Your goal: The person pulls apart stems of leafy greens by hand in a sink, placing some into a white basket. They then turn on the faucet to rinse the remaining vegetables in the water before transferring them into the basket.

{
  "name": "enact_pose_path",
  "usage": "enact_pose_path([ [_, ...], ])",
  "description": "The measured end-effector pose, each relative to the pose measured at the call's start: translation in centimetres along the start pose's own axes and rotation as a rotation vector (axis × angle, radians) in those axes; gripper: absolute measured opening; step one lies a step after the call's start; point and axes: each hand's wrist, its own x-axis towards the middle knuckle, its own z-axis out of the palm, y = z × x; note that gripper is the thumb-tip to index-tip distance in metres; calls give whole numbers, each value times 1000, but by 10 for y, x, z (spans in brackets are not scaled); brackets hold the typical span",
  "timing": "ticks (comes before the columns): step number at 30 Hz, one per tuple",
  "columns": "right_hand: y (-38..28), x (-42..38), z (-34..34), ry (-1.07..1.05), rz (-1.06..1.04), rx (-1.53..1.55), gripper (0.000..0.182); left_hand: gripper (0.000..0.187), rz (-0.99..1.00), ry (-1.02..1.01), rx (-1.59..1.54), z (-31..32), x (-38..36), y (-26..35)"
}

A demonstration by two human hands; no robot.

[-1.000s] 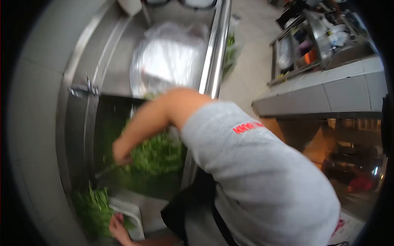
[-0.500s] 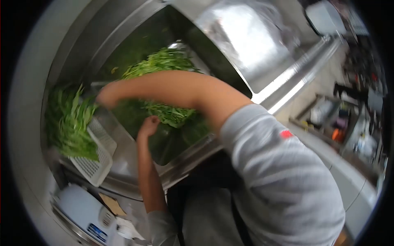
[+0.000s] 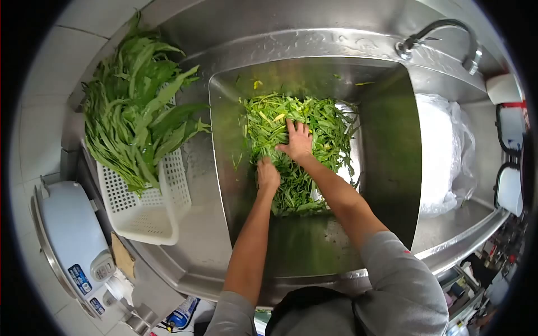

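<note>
Loose leafy greens (image 3: 330, 126) cover the floor of the deep steel sink basin (image 3: 386, 168), some of them yellowed. My right hand (image 3: 298, 143) lies on top of the pile, its fingers spread apart. Lower and to the left, my left hand (image 3: 268, 176) touches the pile's near left edge; its fingertips are sunk among the leaves, so their grip is hidden. Left of the basin, a large bunch of long-leaved greens (image 3: 131, 112) rests in and over a white perforated basket (image 3: 143, 215).
A curved faucet (image 3: 448, 25) rises at the back right. Clear plastic wrapping (image 3: 448, 157) lies in the section right of the basin. Beyond the left edge stands a pale blue-grey box-shaped appliance (image 3: 73, 235). Tiled wall (image 3: 42, 120) borders the left side.
My right hand has moved from near the basket to the greens in the basin. My left hand now reaches into the pile. The view has turned and straightened over the sink.
</note>
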Motion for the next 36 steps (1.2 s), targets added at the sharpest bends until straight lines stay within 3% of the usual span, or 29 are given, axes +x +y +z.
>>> enact_pose_path([
  [1, 13, 6, 4, -15, -4, -6, 65, 36, 75, 199, -205, 1, 10, 2],
  [3, 52, 15, 6, 162, -137, 298, 73, 35, 196, 359, -240, 1, 29, 2],
  [5, 91, 18, -3, 433, -19, 165, 80, 42, 187, 355, -257, 7, 39, 5],
  [6, 95, 19, -4, 427, 272, 196, 88, 48, 136, 384, -303, 13, 41, 8],
  [7, 104, 27, 5, 373, 402, 228, 101, 55, 91, 421, -352, 11, 43, 14],
  [8, 108, 36, 8, 135, 473, 223, 107, 68, 48, 360, -483, 16, 50, 14],
  [9, 109, 44, 12, -108, 540, 213, 112, 68, 47, 364, -487, 16, 51, 18],
  [11, 117, 52, 29, -118, 466, 102, 106, 69, 95, 528, -375, 21, 46, 24],
  [13, 134, 62, 20, -212, 360, 835, 93, 67, 140, 566, -412, 14, 37, 33],
  [14, 140, 62, 4, -163, 284, 819, 75, 65, 212, 601, -470, 10, 32, 35],
  [15, 137, 52, -24, -155, 161, 1116, 63, 62, 286, 640, -528, 5, 29, 37],
  [17, 156, 40, -44, -91, 457, 1415, 46, 58, 322, 659, -614, 4, 27, 36],
  [18, 162, 37, -49, -90, 464, 1412, 46, 59, 345, 695, -576, 4, 27, 35],
  [20, 169, 45, -59, -66, 300, 1060, 34, 57, 374, 811, -504, 3, 30, 41],
  [21, 162, 46, -70, -71, 296, 1061, 34, 57, 370, 816, -503, 1, 30, 41],
  [23, 139, 40, -104, -145, 56, 838, 33, 53, 289, 762, -543, -4, 25, 38],
  [24, 140, 44, -102, -162, 11, 591, 34, 46, 312, 865, -548, -6, 25, 35],
  [25, 115, 33, -116, -53, -7, 493, 40, 46, 316, 869, -550, -10, 22, 31],
  [27, 60, 21, -171, -327, 36, 224, 63, 41, 248, 790, -660, -23, 17, 22],
  [29, 57, 15, -192, -466, -88, 640, 78, 39, 251, 826, -755, -24, 15, 15],
  [30, 68, 19, -191, -398, -152, 698, 78, 38, 305, 796, -863, -23, 13, 11],
  [31, 68, 17, -206, -477, -41, 810, 66, 38, 359, 761, -968, -16, 16, 6],
  [33, 98, 26, -193, -441, 33, 619, 54, 37, 354, 838, -914, -4, 24, 5],
  [35, 139, 39, -156, -438, 11, 31, 44, 36, 198, 730, -828, 2, 16, 6],
  [36, 149, 35, -134, -326, 139, -141, 42, 39, 108, 627, -796, -1, 10, 8],
])
